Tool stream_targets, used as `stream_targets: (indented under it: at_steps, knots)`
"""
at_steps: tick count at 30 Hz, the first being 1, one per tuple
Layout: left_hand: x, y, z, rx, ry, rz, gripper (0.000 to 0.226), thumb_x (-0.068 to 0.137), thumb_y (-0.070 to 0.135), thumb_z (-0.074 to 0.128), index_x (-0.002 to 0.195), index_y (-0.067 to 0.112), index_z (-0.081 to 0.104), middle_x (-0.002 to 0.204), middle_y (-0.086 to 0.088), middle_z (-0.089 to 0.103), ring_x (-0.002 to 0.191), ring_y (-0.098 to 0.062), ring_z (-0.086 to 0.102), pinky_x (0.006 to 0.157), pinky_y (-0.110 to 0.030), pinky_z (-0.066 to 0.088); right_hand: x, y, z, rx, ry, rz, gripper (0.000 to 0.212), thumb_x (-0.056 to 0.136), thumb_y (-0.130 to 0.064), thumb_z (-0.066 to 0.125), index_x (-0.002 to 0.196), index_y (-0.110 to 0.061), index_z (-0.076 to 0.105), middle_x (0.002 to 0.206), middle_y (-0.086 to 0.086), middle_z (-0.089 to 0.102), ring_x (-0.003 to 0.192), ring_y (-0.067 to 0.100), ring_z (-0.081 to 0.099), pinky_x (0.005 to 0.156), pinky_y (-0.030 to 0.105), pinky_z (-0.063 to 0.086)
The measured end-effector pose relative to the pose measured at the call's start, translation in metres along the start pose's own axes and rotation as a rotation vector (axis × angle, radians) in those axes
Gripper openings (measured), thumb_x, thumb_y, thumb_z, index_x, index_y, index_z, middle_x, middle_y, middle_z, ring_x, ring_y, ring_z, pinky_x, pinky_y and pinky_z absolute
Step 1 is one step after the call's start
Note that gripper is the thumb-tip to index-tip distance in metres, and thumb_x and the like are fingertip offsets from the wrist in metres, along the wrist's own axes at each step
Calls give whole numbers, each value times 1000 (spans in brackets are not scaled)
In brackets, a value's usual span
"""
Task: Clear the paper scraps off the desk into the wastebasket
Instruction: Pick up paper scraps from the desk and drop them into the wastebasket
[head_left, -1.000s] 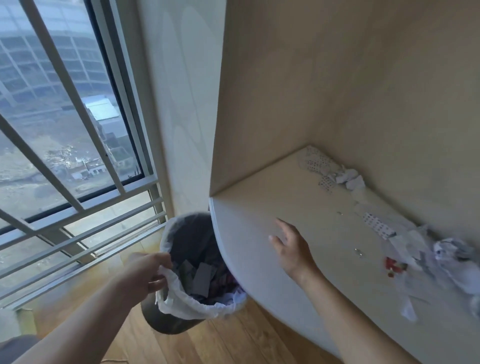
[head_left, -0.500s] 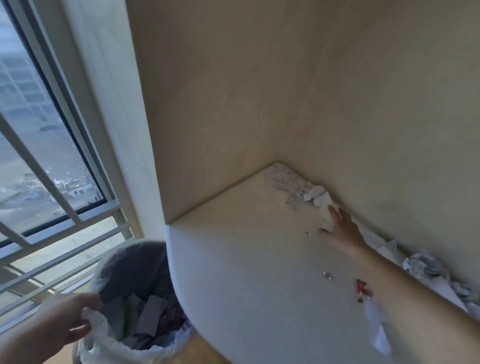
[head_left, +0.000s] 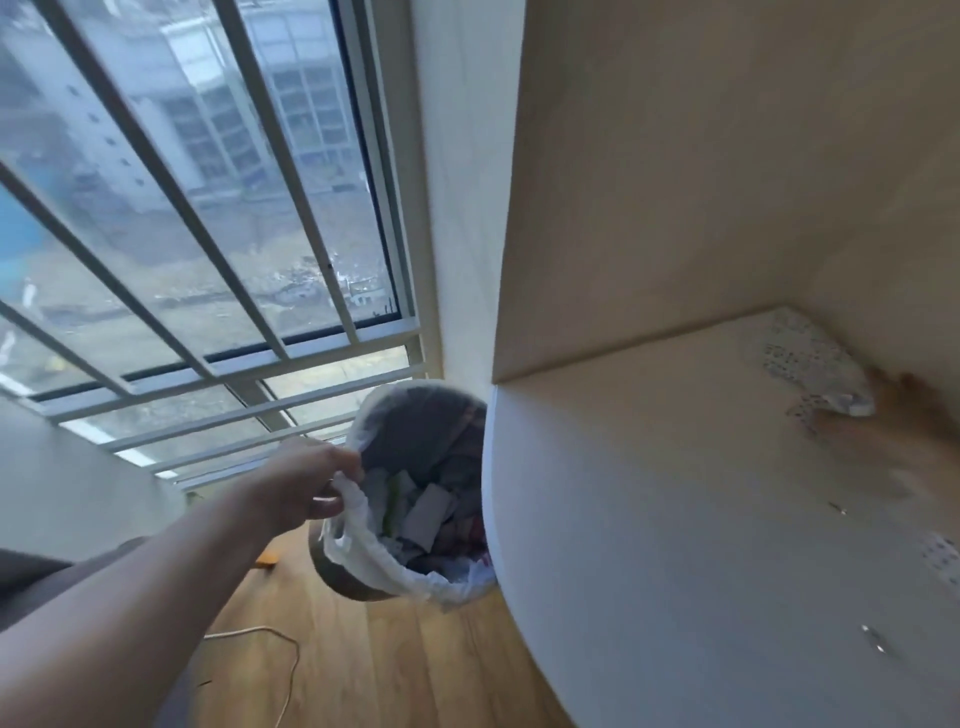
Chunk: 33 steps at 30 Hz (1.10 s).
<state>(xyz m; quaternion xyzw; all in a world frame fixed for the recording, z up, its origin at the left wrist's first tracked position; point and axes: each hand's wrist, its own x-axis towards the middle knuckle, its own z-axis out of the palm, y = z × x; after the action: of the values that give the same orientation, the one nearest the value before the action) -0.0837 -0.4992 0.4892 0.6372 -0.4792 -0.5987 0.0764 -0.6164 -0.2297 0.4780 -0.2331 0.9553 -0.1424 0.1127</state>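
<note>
Since the picture half a second back, the view has swung left, so the window (head_left: 197, 218) fills much more of the scene and the wastebasket (head_left: 415, 499) sits in the middle. One right hand (head_left: 893, 431) has slid deeper toward the back corner of the desk and is now only a brown smear.

One desk (head_left: 675, 545) takes up the right side, white, with a round edge. One wastebasket stands just beside that edge, on the wood floor (head_left: 395, 670), tipped toward the desk. I think it is held there so scraps can be swept straight off the edge and drop in. It already has paper inside.

One left hand (head_left: 306, 483) pinches the white bag liner (head_left: 374, 556) at the near rim, thumb and fingers closed on the plastic. That keeps the mouth of the bag wide and steady.

The right hand is too blurry to tell if it is spread or closed. It lies by the back wall, touching or almost touching the paper scraps (head_left: 810, 364).

I count about two dotted scraps in the corner with a small crumpled bit, one more dotted scrap (head_left: 943, 556) near the right side, and two tiny specks. One thin cord (head_left: 280, 649) lies on the floor.
</note>
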Motion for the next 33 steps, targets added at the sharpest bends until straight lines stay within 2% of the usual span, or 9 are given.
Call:
stream_targets:
  at_steps: [2,6,9,12,17,24,33]
  knots:
    - [-1,1,0,5,4,3,16,75,-6,68,90,-4,65,87,-18,58,76,-29,63,47,-26,53,8,1,3,6,-59,32,102,65,-66,72,148,-28,26,155,18,25,139,42,29,112,55,28]
    - [3,0,2,26,5,15,17,74,-5,68,91,-6,65,90,-19,58,78,-30,62,46,-26,52,19,-10,-1,-105,-111,25,100,53,-88,56,127,-21,49,138,20,48,129,37,44,103,46,39]
    - [9,-3,1,29,-9,10,20,74,-4,68,94,-7,65,92,-22,58,77,-31,62,47,-28,52,18,-12,8,-116,-124,53,94,68,-76,63,145,-29,38,156,13,29,144,35,25,115,45,26]
    - [14,-5,2,40,-18,4,20,74,-3,69,93,-7,64,94,-23,59,78,-34,63,46,-28,52,20,-13,16,-65,-145,64,85,70,-67,70,143,-33,41,159,9,21,145,39,17,118,44,19]
    - [20,-5,7,40,-22,-16,20,70,-5,70,89,-7,64,91,-24,61,76,-34,64,45,-29,52,18,-9,11,-118,-157,71,85,69,-72,65,142,-36,41,157,5,19,144,33,23,116,44,19]
    - [21,-4,3,37,-12,-39,23,70,-6,72,92,-7,64,96,-24,60,78,-35,63,46,-29,52,7,-20,19,-120,-178,49,78,74,-68,63,142,-39,37,155,-2,18,137,39,25,111,39,27]
    - [14,0,3,22,-12,-39,18,71,-5,72,87,-4,64,93,-22,59,76,-33,63,42,-27,52,-24,-54,40,-231,-195,-110,68,79,-70,51,140,-44,35,156,-6,17,136,40,26,108,45,34]
